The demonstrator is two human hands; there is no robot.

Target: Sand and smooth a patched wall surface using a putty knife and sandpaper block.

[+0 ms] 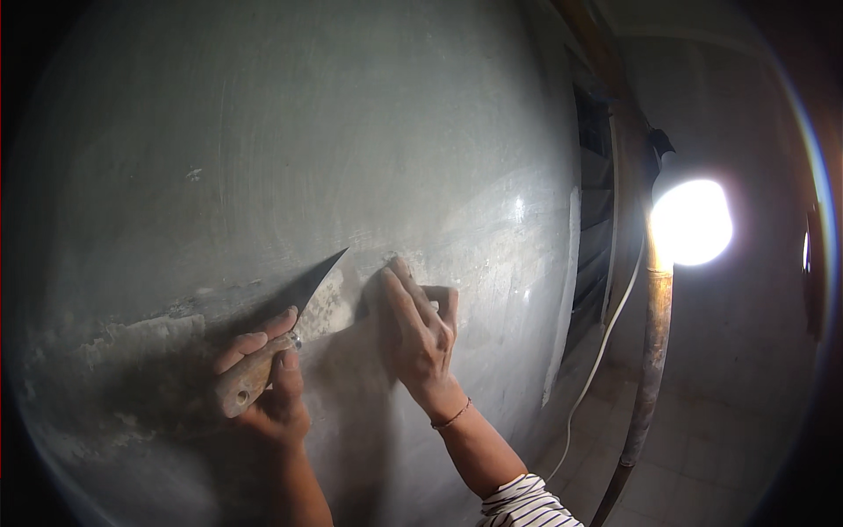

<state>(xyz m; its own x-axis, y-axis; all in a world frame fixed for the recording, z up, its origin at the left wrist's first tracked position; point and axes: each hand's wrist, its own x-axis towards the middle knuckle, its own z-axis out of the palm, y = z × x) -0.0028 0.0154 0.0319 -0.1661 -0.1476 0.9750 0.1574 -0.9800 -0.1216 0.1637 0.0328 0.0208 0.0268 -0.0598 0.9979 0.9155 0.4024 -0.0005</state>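
My left hand (pixel 279 386) is closed around the worn wooden handle of a putty knife (pixel 320 285). Its blade points up and to the right, close against the grey plastered wall (pixel 290 132). To the right of the blade, my right hand (pixel 420 329) touches the same wall with its leading fingertips. Those fingers are pressed together and the others are bent; a small pale bit shows between them, too little to name. Around both hands the wall surface is patchy, with a rough pale strip (pixel 145 338) at the left.
A bright lamp (pixel 694 222) glows on a bamboo pole (pixel 654 351) to the right. Its white cable (pixel 597 364) hangs in a loop toward the tiled floor (pixel 685 465). Between wall and pole is a louvred window (pixel 594 220); another wall (pixel 729 325) stands behind.
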